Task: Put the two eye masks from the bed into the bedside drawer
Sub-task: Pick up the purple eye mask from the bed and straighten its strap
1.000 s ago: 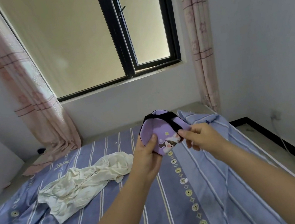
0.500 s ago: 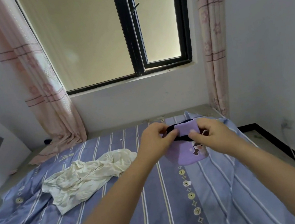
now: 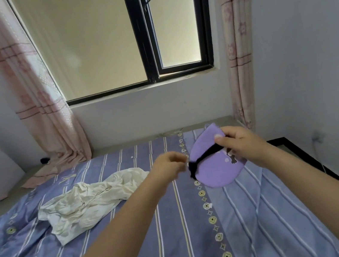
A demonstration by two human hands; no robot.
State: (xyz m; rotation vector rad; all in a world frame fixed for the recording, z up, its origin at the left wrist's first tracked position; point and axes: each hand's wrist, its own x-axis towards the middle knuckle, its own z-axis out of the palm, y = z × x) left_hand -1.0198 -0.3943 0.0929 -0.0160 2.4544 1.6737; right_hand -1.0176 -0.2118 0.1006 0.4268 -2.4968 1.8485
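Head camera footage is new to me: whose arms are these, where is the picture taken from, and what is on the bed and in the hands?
There is no robot here. A person wears a wide-angle camera on the head, which looks forward and down, so the two bare forearms that reach in from the bottom are the person's own.

The right hand pinches a purple eye mask near its top edge and holds it up over the bed. A black strap runs across the mask. The left hand is closed at the strap's left end; the picture is too blurred there to say whether it grips the strap.

A crumpled white cloth lies on the striped blue sheet, to the left. Behind the bed are a window and pink curtains. Only one mask is in view, and no drawer.
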